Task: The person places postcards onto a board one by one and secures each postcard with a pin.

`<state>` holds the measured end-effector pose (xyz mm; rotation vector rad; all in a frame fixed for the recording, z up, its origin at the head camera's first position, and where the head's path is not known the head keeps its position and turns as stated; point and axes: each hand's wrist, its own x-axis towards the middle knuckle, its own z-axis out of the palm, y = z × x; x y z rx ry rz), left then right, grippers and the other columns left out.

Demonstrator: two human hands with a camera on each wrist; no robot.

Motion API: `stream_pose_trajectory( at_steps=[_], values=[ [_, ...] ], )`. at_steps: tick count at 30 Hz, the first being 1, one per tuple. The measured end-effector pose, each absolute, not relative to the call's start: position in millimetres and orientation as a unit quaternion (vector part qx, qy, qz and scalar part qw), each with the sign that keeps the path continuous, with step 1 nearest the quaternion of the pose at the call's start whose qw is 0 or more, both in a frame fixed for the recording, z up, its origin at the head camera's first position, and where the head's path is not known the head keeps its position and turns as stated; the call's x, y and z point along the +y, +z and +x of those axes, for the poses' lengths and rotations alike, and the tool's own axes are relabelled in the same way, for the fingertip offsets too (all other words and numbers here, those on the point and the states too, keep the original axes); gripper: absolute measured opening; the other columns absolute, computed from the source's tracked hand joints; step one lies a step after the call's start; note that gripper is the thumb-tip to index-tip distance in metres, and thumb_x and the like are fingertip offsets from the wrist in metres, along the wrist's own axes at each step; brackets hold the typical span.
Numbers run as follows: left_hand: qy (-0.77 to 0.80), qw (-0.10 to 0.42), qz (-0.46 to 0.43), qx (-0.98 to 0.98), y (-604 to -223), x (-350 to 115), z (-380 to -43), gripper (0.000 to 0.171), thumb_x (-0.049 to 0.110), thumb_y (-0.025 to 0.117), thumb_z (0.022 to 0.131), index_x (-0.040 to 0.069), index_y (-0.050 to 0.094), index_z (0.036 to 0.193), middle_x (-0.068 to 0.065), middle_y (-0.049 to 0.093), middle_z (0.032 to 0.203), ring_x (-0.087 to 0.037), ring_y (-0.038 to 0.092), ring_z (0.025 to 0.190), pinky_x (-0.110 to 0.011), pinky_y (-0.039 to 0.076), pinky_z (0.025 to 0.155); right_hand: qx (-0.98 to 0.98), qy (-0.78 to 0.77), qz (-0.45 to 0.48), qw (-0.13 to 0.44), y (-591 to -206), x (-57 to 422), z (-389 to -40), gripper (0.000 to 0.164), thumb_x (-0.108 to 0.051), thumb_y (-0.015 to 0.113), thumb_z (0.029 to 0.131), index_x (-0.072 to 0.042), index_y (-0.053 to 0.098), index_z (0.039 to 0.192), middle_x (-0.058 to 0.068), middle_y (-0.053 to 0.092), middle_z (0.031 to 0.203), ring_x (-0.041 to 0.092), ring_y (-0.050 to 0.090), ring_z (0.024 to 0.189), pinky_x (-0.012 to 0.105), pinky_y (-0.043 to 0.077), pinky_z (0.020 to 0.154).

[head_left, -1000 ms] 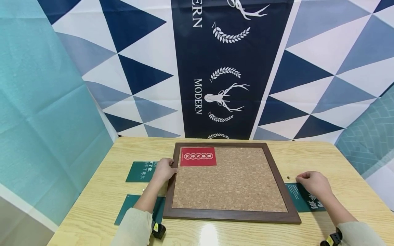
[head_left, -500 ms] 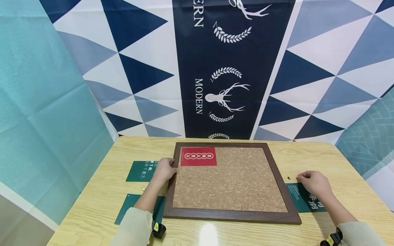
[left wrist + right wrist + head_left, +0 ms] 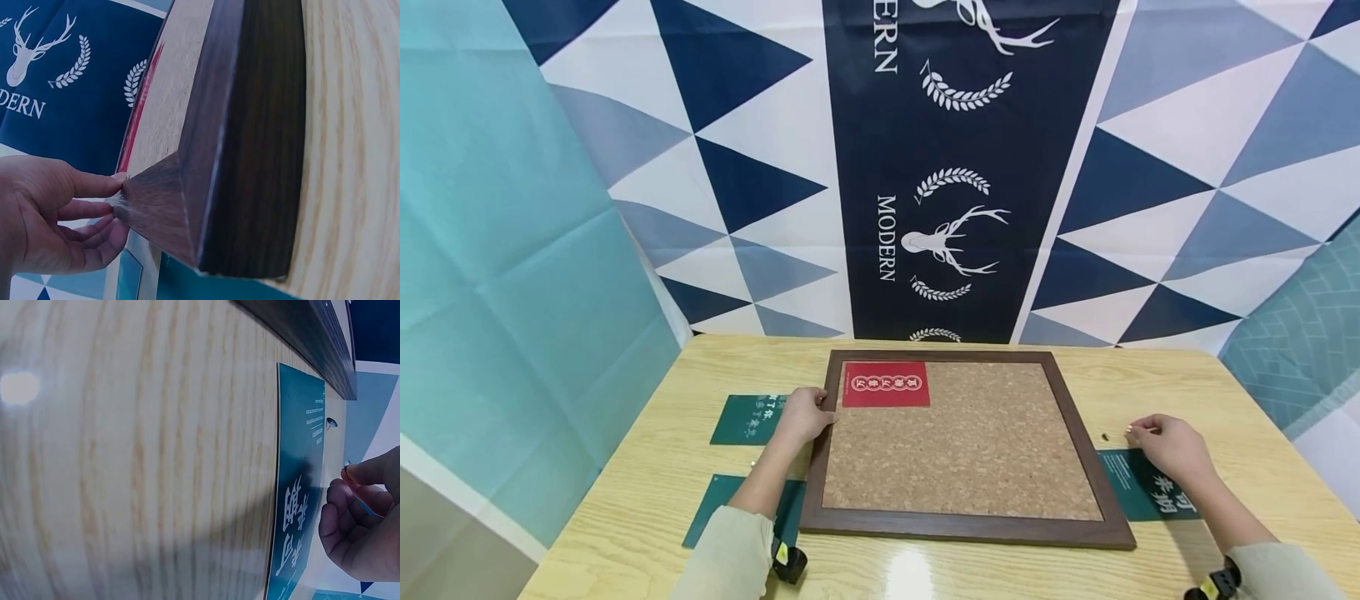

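My left hand [image 3: 805, 414] grips the left side of a brown-framed cork board [image 3: 962, 454], thumb on top of the frame and fingers at its outer edge. A red card [image 3: 886, 384] with white lettering lies in the board's upper left corner. To the right of the board, my right hand [image 3: 1171, 448] pinches a small thumbtack [image 3: 345, 469] between thumb and forefinger, mostly hidden by them. Another thumbtack [image 3: 331, 422] is on the table just beyond a green card [image 3: 299, 425], and the right hand hovers close over that card.
Two more green cards lie left of the board, one farther back [image 3: 741, 419] and one nearer [image 3: 707, 500], the latter partly under the left forearm. Between them is a tiny pale item [image 3: 752, 463]. A patterned cloth [image 3: 760, 192] hangs behind the wooden table [image 3: 640, 517].
My right hand has lifted very slightly with the thumbtack in its fingertips. The head view has shifted a little; the left hand, board and cards stay put.
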<state>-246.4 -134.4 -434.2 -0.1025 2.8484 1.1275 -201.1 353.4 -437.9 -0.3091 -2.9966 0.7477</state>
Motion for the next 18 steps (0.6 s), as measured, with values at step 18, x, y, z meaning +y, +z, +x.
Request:
stream_pose_trajectory(
  at_steps=[18],
  values=[
    [0.394, 0.023, -0.046, 0.917, -433.5, -138.7, -248.2, 0.044, 0.022, 0.066, 0.078, 0.001, 0.055, 0.115, -0.017, 0.057, 0.110, -0.027, 0.055, 0.097, -0.036, 0.050, 0.074, -0.964, 0.246, -0.098, 0.027, -435.0, 351.5, -203.4, 0.036, -0.026, 0.047, 0.088, 0.008, 0.057, 0.098, 0.024, 0.059, 0.087, 0.024, 0.051, 0.067, 0.028, 0.037, 0.051]
  ],
)
